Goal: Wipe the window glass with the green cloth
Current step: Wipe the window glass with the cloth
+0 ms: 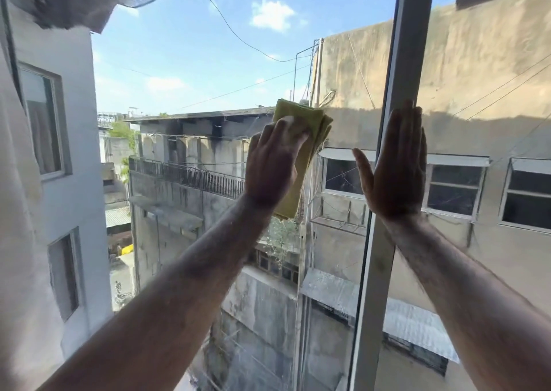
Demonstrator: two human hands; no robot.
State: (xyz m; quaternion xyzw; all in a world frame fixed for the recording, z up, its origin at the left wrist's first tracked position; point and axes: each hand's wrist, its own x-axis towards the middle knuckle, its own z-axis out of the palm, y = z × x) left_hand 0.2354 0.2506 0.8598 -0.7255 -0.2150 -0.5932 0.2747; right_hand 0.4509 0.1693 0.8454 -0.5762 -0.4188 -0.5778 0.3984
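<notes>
A folded yellow-green cloth (pixel 301 140) lies flat against the window glass (pixel 185 71) near the middle of the pane. My left hand (pixel 272 164) presses on the cloth with spread fingers, covering its lower left part. My right hand (pixel 396 167) rests flat and open against the grey vertical window frame (pixel 399 62), fingers pointing up, holding nothing. Both forearms reach up from the bottom of the view.
A pale curtain (pixel 18 211) hangs along the left edge, with bunched fabric and mesh at the top left (pixel 89 0). A second glass pane (pixel 492 92) lies right of the frame. Outside are concrete buildings, cables and sky.
</notes>
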